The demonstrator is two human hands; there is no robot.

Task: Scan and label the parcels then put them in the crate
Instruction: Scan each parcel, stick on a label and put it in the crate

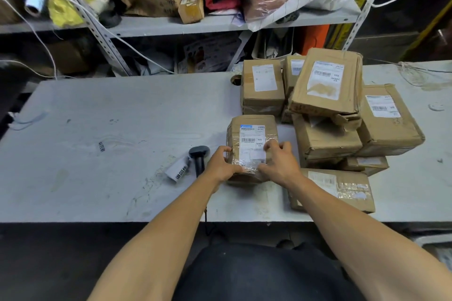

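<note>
Both hands, left and right, grip taped parcel beside scanner.

Parcel-sorting stockroom: labelled cardboard parcels on a worn table, barcode scanner, cluttered metal shelving.

**Readable print on the bench**

The taped parcel carried a white shipping label reading "41/42", "MX" and "MXRC 03" beside a barcode. The tilted top box showed "MX MXRC 03". A curled label roll read "退回件".
</note>
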